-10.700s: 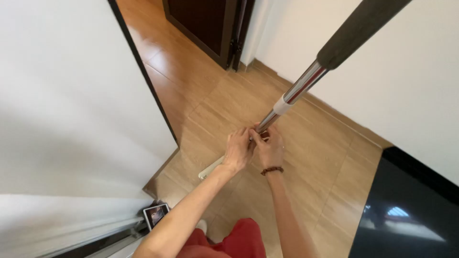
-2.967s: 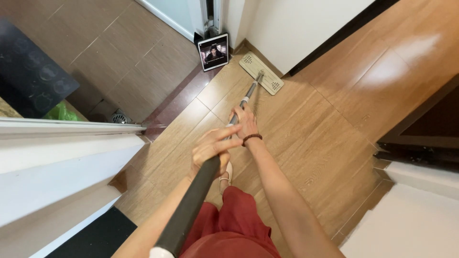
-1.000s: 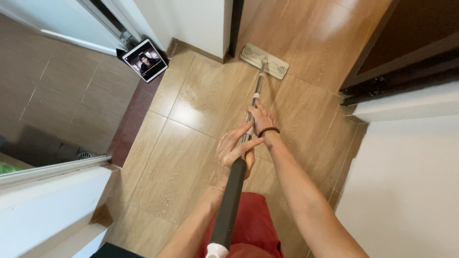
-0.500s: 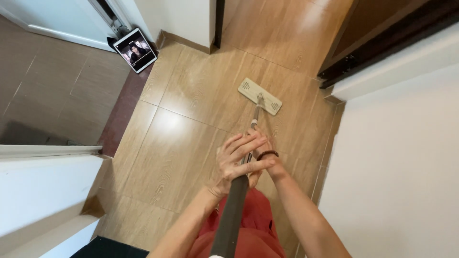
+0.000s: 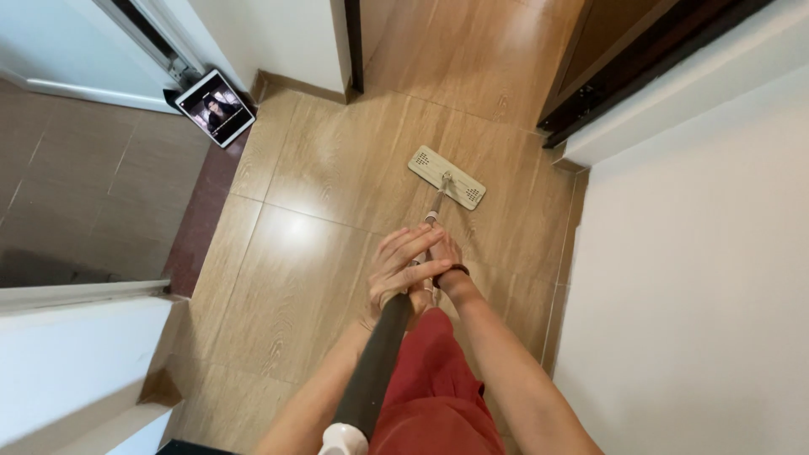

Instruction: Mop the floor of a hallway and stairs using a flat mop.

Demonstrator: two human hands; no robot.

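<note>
Mopping the wood floor (image 5: 320,253), mid-stroke, mop head flat near the right wall.

One floor, one mop (image 5: 446,178), its pole running from the far pad back between the arms; one tablet (image 5: 211,107) propped far left by the door. The left hand (image 5: 403,268) wraps the dark grip with fingers partly spread; the right hand (image 5: 444,253) closes lower on the pole. The next stroke likely calls for pulling the pad nearer, keeping it flat.

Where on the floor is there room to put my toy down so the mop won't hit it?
Bare wood floor lies left of the mop head, between it and the tablet leaning by the door track. More lies beyond the mop head, up the hallway. It is crowded at the left hand and right hand on the mop handle.
</note>
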